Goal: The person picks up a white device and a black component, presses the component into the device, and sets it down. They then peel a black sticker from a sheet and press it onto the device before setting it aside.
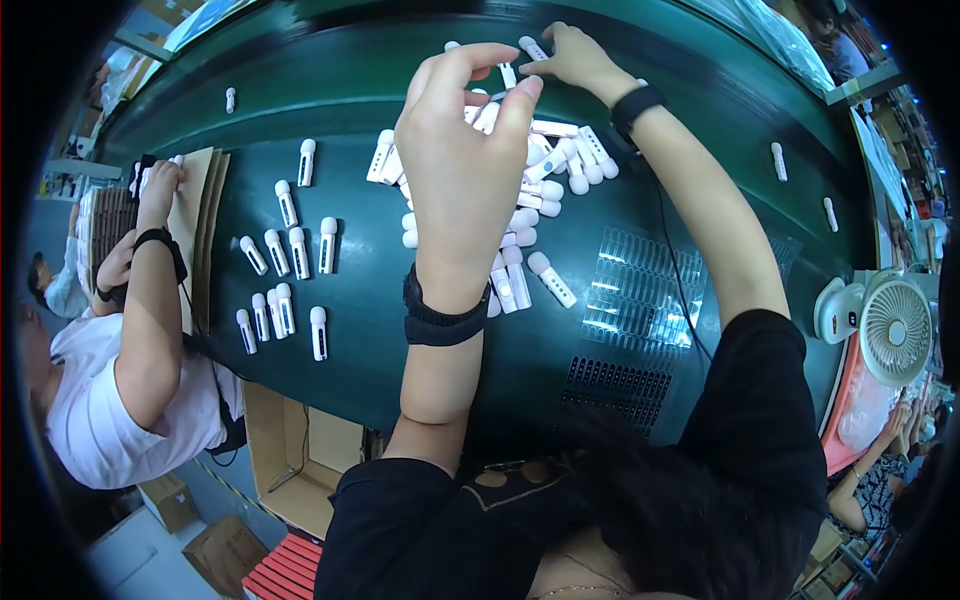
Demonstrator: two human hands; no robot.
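Observation:
My left hand (462, 150) is raised over a pile of small white microphone-shaped devices (545, 190) with rounded heads. Its thumb and forefinger curve around one white device (508, 76), whose lower part is hidden by the hand. Farther right, my right hand (578, 62) reaches over the far side of the pile, thumb and fingers apart. Another white device (532, 48) lies just by its fingertips, and I see nothing gripped there. One more device (552, 279) rests at the near edge of the pile. Much of the pile is behind my left hand and wrist.
Several devices (299, 252) lie spread on the green table (380, 400). Clear plastic sheets (640, 290) with strip cutouts and a dark cable lie to the right. A white fan (895, 328) stands at the right edge. At left, a co-worker handles cardboard sheets (200, 230).

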